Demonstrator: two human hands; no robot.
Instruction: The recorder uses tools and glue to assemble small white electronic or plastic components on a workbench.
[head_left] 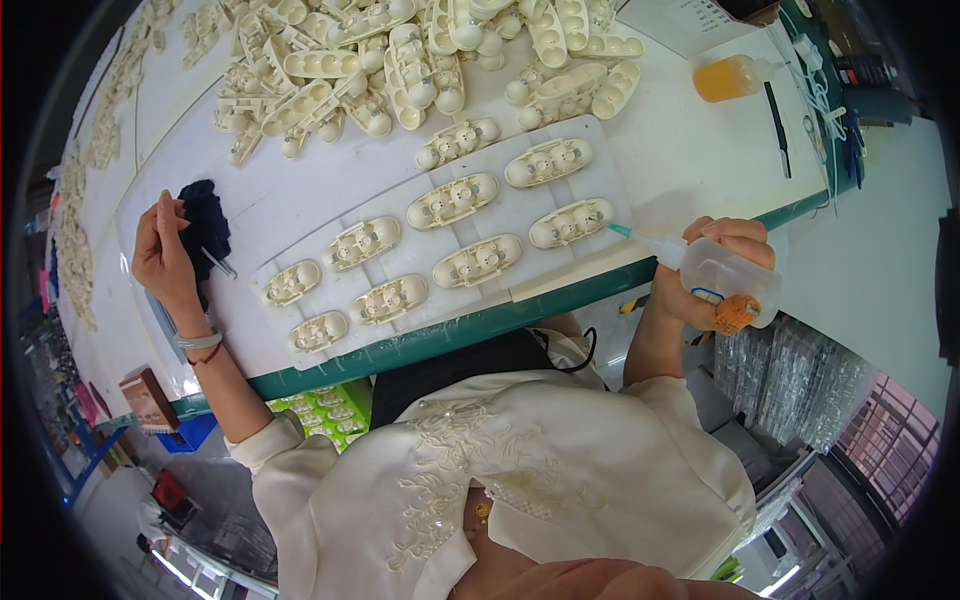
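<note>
My right hand (715, 270) is wrapped round a clear squeeze bottle (708, 262) with a thin green dispensing tip (620, 230). The tip points left, at the right end of a cream oval plastic part (571, 223) with rounded cups. Below my fingers, a rough orange lump (737, 314) sits against the bottle. Several like parts lie in two rows on a translucent white board (400, 208). Left of the board, my left hand (163, 250) is raised with its fingers curled together, beside a dark blue cloth (205, 225); whatever is between its fingers is hidden.
A large heap of cream parts (330, 65) covers the far side of the table. At far right stand a bottle of orange liquid (727, 78), a black slender tool (777, 130) and white cables (818, 85). A green edge (440, 340) runs along the table front.
</note>
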